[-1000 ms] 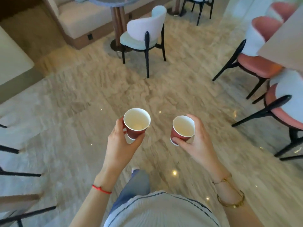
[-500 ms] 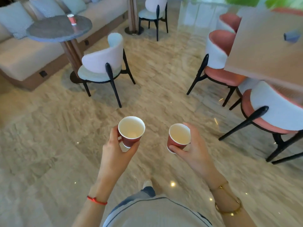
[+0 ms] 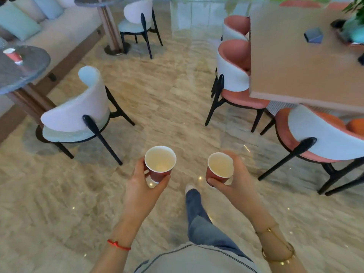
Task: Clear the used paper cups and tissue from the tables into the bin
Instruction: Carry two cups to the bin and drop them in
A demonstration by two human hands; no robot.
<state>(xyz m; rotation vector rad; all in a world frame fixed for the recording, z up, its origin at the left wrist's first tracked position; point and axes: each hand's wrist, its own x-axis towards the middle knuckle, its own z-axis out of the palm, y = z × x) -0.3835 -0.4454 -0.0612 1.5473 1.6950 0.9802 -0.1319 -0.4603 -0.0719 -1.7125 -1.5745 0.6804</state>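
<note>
My left hand (image 3: 142, 191) grips a red paper cup (image 3: 160, 163) with a white inside, held upright over the floor. My right hand (image 3: 237, 182) grips a second red paper cup (image 3: 220, 166), also upright. Both cups look empty. A third red paper cup (image 3: 13, 55) stands on the round grey table (image 3: 29, 69) at the far left. No bin and no tissue are in view.
A white-backed chair (image 3: 76, 113) stands beside the round table at the left. Pink-seated chairs (image 3: 234, 75) line a beige table (image 3: 295, 62) at the right, which bears a small blue box (image 3: 313, 37). A sofa (image 3: 51, 32) runs along the back left. Marble floor lies between them.
The view has swung to the right and moved forward along the aisle. The round table with its cup has slid to the far left. Both hands keep their cups.
</note>
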